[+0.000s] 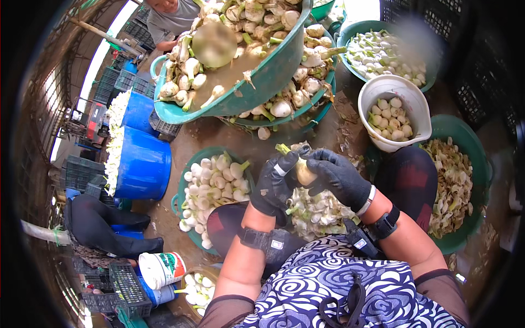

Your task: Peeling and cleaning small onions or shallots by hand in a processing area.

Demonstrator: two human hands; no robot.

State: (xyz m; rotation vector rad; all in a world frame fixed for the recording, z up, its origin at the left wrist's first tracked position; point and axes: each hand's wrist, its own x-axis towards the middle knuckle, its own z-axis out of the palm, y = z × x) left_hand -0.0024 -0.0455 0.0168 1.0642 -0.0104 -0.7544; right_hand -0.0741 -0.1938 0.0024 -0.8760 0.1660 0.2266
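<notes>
Both of my hands wear dark gloves and meet over my lap. My left hand [275, 180] grips the green stalk end of a garlic bulb [304, 173], with a white band round one finger. From the other side, my right hand [337, 176] has its fingers on the same bulb. Below them, between my knees, lies a heap of pale garlic peelings [322, 211]. Left of my hands, a green basin [180, 201] holds peeled white bulbs [213, 180]. Whether a tool is in either hand cannot be told.
A large tilted green basin [262, 88] of unpeeled bulbs and murky water stands ahead. A white bucket [424, 112] holds bulbs; a green basin [484, 172] holds brown peelings. Blue barrels [143, 164] stand left. One person [172, 22] is beyond the basin, another [98, 221] bends at left.
</notes>
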